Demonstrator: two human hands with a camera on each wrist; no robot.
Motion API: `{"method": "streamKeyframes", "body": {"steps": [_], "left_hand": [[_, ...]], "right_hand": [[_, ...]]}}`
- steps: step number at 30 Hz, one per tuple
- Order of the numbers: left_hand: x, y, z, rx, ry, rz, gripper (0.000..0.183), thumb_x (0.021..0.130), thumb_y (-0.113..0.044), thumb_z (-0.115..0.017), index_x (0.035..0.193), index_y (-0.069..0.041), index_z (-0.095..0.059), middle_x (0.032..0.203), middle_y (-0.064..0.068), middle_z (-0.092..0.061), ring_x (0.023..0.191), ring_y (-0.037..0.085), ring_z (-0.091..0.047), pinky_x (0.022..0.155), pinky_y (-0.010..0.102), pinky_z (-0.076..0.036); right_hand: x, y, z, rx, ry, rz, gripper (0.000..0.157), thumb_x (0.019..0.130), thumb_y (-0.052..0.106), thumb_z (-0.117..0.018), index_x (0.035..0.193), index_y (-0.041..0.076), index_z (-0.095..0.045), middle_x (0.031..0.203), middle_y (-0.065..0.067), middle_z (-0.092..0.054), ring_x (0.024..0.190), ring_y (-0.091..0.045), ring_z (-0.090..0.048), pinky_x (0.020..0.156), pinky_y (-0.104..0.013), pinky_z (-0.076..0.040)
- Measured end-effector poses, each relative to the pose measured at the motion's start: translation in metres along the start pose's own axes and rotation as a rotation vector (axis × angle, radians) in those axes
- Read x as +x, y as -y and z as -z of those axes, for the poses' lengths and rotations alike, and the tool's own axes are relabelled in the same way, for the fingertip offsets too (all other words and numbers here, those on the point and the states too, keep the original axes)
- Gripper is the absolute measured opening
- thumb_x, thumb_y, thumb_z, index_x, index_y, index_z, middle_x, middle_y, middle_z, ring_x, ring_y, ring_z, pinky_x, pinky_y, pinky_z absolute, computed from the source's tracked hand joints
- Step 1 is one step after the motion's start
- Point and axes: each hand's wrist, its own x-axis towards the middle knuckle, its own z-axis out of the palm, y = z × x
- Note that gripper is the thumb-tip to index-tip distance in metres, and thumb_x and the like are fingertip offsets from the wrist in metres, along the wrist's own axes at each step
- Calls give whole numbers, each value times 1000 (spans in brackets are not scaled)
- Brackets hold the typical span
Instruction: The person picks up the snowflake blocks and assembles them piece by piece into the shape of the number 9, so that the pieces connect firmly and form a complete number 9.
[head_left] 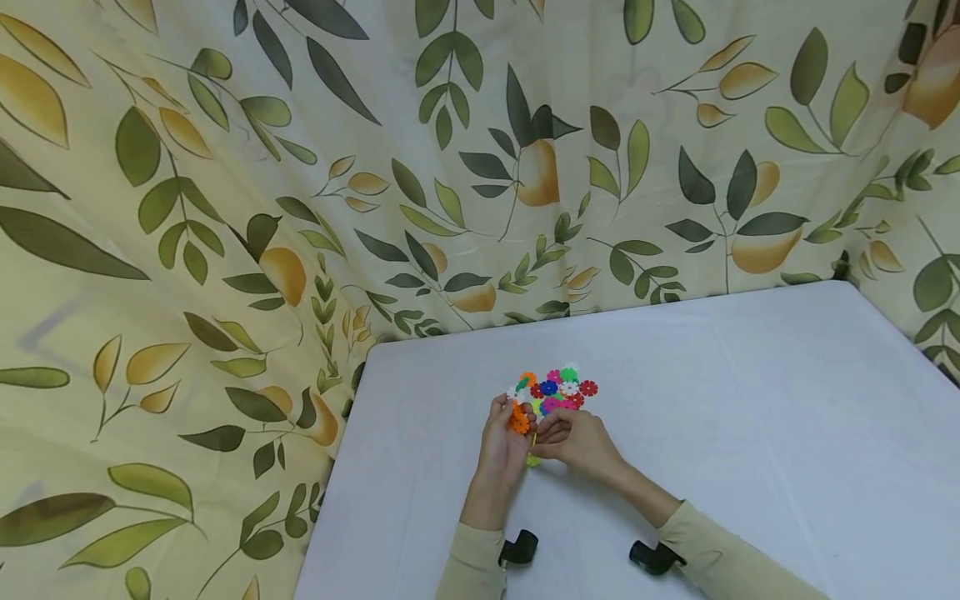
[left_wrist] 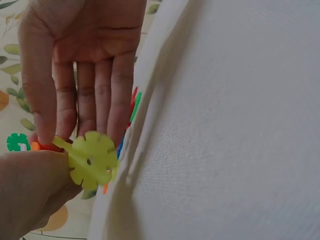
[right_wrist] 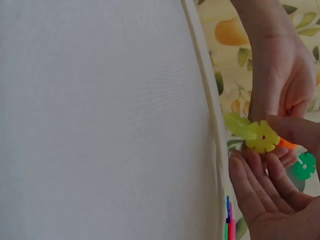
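The head view alone took in the whole layout: the left hand point(head_left: 502, 450) and right hand point(head_left: 579, 442) met over the left part of a white-covered table point(head_left: 720, 417), and a loose cluster of notched discs point(head_left: 550, 388) lay just on the far side of them. In both wrist views that cluster shrank to thin coloured edges, but the joined pieces between the hands showed far better.

The right hand pinched a yellow disc point(right_wrist: 262, 137) between thumb and fingertips. The left hand gripped an orange disc point(head_left: 519, 419), its thumb over it; how its other fingers closed was partly hidden.

The yellow disc was flat, with small slots around its rim and a hole at its centre. From the left wrist it appeared nearly edge-on, while the yellow-green disc point(left_wrist: 93, 160) faced that camera, slightly translucent, set at an angle to it. In the head view this yellow-green disc hung at the near side of the fingers. A green disc point(right_wrist: 304, 166) showed clearly beyond the orange one in the wrist views.
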Motion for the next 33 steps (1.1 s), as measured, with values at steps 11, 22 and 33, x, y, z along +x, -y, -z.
{"method": "streamKeyframes", "body": {"steps": [11,22,33], "left_hand": [[3,0,3,39,-20,-63,15,114,-18,-37,126,-10,-41,109,9,-61,104,22,-56,89,29,-49],[1,-4,5,104,-25,-136,10,113,-15,-39,121,-11,-44,128,22,-67,110,25,-57,89,30,-45],[3,-3,6,14,-1,-228,7,110,-10,-49,117,-8,-48,131,30,-65,129,35,-61,108,33,-46]], "right_hand": [[2,4,9,24,-38,-28,26,84,24,-89,100,10,-75,96,-4,-76,74,-16,-71,60,-28,-49],[4,3,12,30,-113,44,26,81,25,-92,99,11,-80,90,-1,-75,68,-13,-56,59,-22,-44],[5,6,17,35,-162,35,26,80,27,-93,99,14,-81,95,0,-76,78,-19,-60,65,-24,-50]]}}
